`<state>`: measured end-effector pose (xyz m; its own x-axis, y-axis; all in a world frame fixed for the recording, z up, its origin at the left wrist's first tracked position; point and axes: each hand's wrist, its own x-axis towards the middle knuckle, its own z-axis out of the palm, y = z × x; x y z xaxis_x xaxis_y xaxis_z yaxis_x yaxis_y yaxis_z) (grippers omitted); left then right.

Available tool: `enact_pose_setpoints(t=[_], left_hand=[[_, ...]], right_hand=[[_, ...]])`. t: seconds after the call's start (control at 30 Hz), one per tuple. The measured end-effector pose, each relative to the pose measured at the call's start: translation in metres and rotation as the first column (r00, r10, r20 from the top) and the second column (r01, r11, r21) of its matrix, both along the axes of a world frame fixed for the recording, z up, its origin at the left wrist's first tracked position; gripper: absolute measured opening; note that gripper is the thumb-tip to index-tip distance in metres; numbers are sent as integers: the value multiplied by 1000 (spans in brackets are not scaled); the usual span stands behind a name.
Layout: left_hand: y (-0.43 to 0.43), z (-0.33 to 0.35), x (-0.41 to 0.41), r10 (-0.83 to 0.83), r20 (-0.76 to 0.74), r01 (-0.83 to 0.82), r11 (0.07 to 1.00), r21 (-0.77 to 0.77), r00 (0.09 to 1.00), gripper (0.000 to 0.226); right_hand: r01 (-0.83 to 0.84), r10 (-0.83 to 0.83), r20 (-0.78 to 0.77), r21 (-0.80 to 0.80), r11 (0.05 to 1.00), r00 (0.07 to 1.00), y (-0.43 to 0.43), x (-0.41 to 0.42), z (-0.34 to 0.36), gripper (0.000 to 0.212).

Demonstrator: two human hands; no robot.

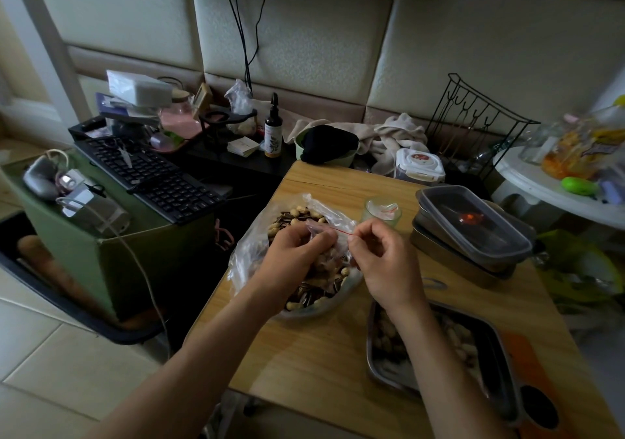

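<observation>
A large clear plastic bag (250, 245) full of peanuts and striped sunflower seeds lies open on the wooden table (314, 354). Over it I hold a small clear zip bag (326, 235) with a red seal line. My left hand (297, 252) grips the small bag's left side, fingers curled. On the bag's right edge, at the red line, my right hand (378, 262) pinches with curled fingers. The small bag's contents are blurred.
A metal tray (493, 347) of peanuts sits at the table's front right. Stacked lidded containers (473, 225) and a small glass cup (380, 210) stand behind. A keyboard (148, 174) lies on a green box to the left. Clutter fills the back.
</observation>
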<state>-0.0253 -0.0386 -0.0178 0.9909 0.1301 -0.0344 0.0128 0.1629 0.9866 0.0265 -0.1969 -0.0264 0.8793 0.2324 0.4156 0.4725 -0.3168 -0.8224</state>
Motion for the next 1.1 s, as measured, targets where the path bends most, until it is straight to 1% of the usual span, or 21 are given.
enact_pose_setpoints(t=[0.07, 0.17, 0.23, 0.43, 0.7, 0.8, 0.93, 1.1], left_hand=[[-1, 1, -1, 13, 5, -13, 1000, 15, 1000, 18], [0, 1, -1, 21, 18, -22, 999, 38, 1000, 19], [0, 1, -1, 21, 27, -23, 997, 73, 999, 19], [-1, 1, -1, 20, 47, -25, 994, 109, 999, 17], [-1, -1, 0, 1, 51, -7, 994, 106, 999, 16], [0, -2, 0, 6, 61, -11, 996, 89, 998, 15], [1, -3, 1, -4, 75, -5, 994, 110, 997, 15], [-1, -4, 2, -9, 72, 2, 995, 100, 997, 17]], right_hand=[[-9, 11, -56, 33, 999, 998, 2, -1, -1, 17], [-42, 61, -201, 95, 995, 978, 4, -2, -2, 16], [-52, 75, -230, 105, 993, 970, 4, -2, -2, 17], [-47, 65, -192, 94, 994, 979, 3, -1, -1, 16], [-13, 21, -139, 59, 998, 990, 5, -2, -3, 15], [-17, 29, -151, 78, 997, 988, 6, -3, -3, 16], [-37, 59, -208, 107, 994, 976, 6, -5, -2, 11], [-16, 28, -195, 61, 998, 980, 7, -6, 0, 10]])
